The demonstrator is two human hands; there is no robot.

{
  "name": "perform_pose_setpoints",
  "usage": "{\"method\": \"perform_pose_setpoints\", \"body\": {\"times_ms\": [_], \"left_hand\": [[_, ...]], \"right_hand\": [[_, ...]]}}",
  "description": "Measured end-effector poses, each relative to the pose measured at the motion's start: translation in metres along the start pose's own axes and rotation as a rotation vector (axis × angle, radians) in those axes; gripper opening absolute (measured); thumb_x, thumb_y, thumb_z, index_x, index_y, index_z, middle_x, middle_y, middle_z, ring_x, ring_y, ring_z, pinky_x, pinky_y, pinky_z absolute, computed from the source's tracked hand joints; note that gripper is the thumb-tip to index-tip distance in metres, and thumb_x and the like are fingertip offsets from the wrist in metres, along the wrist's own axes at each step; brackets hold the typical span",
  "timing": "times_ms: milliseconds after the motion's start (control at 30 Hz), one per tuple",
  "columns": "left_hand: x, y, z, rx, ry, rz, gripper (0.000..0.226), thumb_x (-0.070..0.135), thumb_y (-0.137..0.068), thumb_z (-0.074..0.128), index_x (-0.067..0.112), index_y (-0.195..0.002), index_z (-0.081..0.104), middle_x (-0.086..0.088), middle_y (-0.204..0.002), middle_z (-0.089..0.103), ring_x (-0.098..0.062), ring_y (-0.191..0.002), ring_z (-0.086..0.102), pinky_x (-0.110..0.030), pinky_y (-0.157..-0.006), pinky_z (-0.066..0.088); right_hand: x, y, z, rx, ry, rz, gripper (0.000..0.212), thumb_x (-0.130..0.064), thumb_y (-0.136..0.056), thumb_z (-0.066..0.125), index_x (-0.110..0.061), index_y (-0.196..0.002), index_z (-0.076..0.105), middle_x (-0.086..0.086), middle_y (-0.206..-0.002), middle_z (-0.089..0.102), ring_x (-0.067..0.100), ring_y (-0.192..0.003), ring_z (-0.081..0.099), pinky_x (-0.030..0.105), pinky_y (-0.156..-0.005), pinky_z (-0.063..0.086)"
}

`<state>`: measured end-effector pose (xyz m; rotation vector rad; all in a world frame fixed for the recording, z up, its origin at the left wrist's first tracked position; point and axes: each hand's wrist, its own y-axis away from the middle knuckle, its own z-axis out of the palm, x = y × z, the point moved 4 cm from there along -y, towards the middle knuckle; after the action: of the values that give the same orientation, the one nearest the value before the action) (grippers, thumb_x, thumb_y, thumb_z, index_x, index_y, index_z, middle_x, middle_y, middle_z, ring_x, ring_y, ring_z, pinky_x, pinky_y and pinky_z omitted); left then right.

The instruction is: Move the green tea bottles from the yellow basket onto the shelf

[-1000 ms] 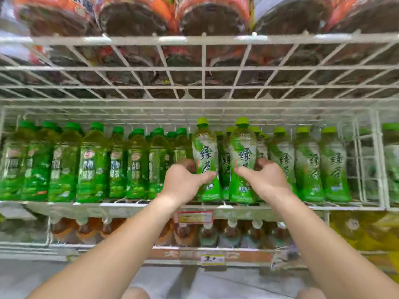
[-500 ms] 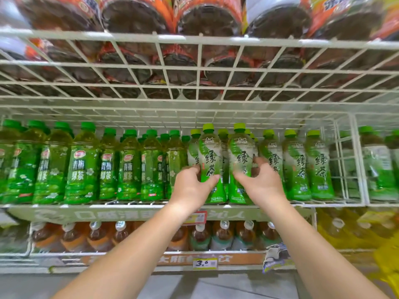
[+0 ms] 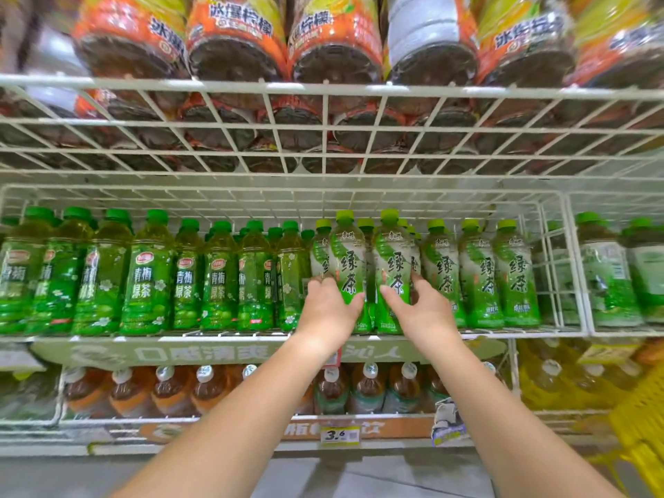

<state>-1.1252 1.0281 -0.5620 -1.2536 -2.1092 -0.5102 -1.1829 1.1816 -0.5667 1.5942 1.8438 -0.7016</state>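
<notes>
Wrapping labelled middles at the shelf's (image 3: 215,336) front edge, left hand (image 3: 328,310) grips left bottle (image 3: 346,257), right hand (image 3: 427,314) right bottle (image 3: 393,257); probably heavy, slick.

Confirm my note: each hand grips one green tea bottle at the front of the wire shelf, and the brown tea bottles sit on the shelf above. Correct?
Not quite. The head view shows the brown tea bottles on the shelf below, not above. The rest holds: the left hand grips one green tea bottle and the right hand its neighbour, at the front of the wire shelf.
</notes>
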Motion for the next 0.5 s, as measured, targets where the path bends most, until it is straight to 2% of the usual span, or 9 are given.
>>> {"method": "perform_pose_setpoints", "body": {"times_ms": [167,300,400,500], "left_hand": [[-0.002,0.013,0.004,-0.038,0.007,0.024,0.064,0.042,-0.097,0.061,0.005,-0.143,0.036,-0.010,-0.143,0.040,-0.026,-0.130,0.047,-0.032,-0.097,0.041],[-0.005,0.019,0.004,-0.056,-0.104,0.140,0.062,0.042,-0.099,0.057,0.004,-0.141,0.033,-0.011,-0.137,0.042,-0.028,-0.127,0.048,-0.029,-0.094,0.040],[-0.011,0.028,0.006,-0.049,-0.321,0.274,0.079,0.046,-0.102,0.047,-0.001,-0.155,0.013,-0.016,-0.150,0.033,-0.030,-0.135,0.042,-0.036,-0.106,0.043],[-0.020,0.041,0.013,-0.014,-0.549,0.390,0.085,0.048,-0.104,0.039,-0.003,-0.157,-0.003,-0.020,-0.161,0.019,-0.031,-0.140,0.038,-0.038,-0.108,0.045]], "right_hand": [[0.015,0.016,0.008,-0.053,0.159,-0.075,0.087,-0.066,-0.091,0.046,-0.014,-0.155,0.021,0.012,-0.155,0.030,0.029,-0.140,0.032,0.041,-0.108,0.035],[0.022,0.026,0.009,-0.012,0.374,-0.195,0.087,-0.068,-0.092,0.037,-0.012,-0.154,0.015,0.012,-0.147,0.034,0.030,-0.133,0.035,0.043,-0.102,0.039],[0.030,0.035,0.014,0.037,0.578,-0.299,0.096,-0.074,-0.090,0.030,-0.009,-0.156,0.005,0.012,-0.148,0.037,0.030,-0.130,0.041,0.044,-0.106,0.038],[0.039,0.037,0.020,0.038,0.684,-0.312,0.102,-0.077,-0.087,0.027,-0.009,-0.156,-0.006,0.013,-0.151,0.036,0.031,-0.132,0.042,0.051,-0.110,0.033]]}}
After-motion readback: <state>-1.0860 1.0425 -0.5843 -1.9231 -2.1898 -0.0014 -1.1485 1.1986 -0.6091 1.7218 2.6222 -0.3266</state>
